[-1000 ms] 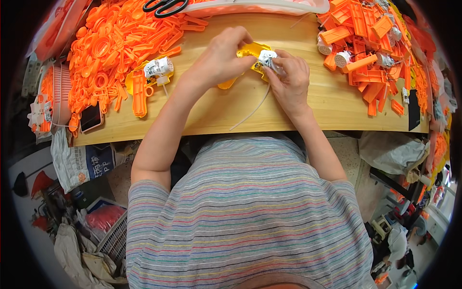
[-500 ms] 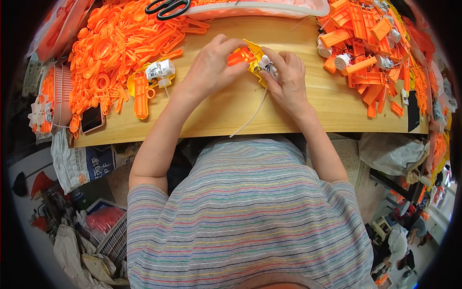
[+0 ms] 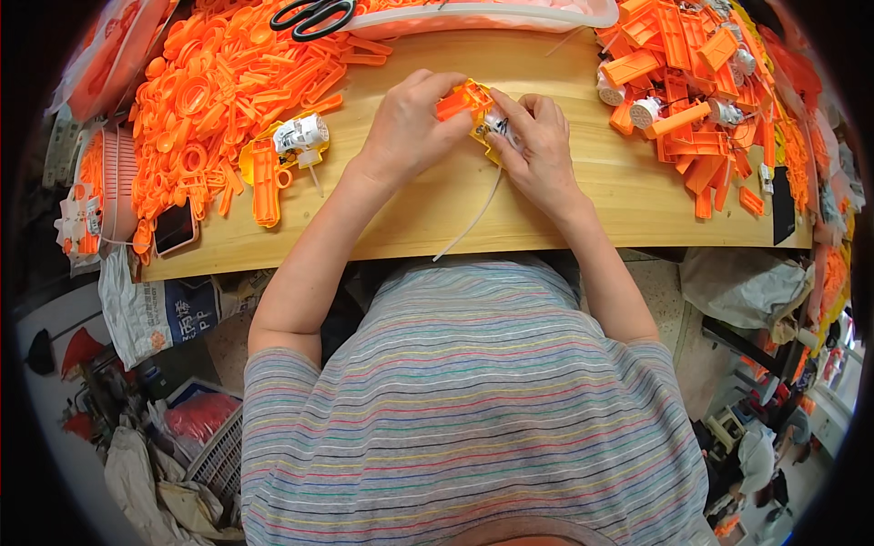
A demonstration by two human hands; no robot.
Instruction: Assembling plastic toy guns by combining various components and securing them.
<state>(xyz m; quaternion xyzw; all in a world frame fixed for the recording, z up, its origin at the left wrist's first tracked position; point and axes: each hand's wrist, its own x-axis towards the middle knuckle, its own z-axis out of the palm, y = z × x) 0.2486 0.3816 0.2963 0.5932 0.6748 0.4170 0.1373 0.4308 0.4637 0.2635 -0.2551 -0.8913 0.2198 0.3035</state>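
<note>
Over the middle of the wooden table, both hands hold one plastic half shell with an orange box-like part (image 3: 460, 100) and yellow edges. My left hand (image 3: 414, 127) pinches the orange part between thumb and fingers. On the other end, my right hand (image 3: 537, 146) grips a white motor unit (image 3: 500, 126) with dark marks, thumb and forefinger pressed on it. From its underside a thin white tube (image 3: 473, 218) hangs toward the table's near edge. To the left lies a similar yellow-and-orange assembly (image 3: 265, 177) with a white cylinder (image 3: 302, 135) on it. My fingers partly hide the held piece.
A heap of loose orange parts (image 3: 205, 100) covers the left of the table, with black-handled scissors (image 3: 314, 14) and a white tray (image 3: 492, 18) at the far side. A phone (image 3: 175, 227) lies front left. Orange boxes with wired white cylinders (image 3: 683, 100) are piled right.
The orange part in my left hand has tilted up and lies over the yellow shell, which shows less now. Both hands remain nearly in the same place.
</note>
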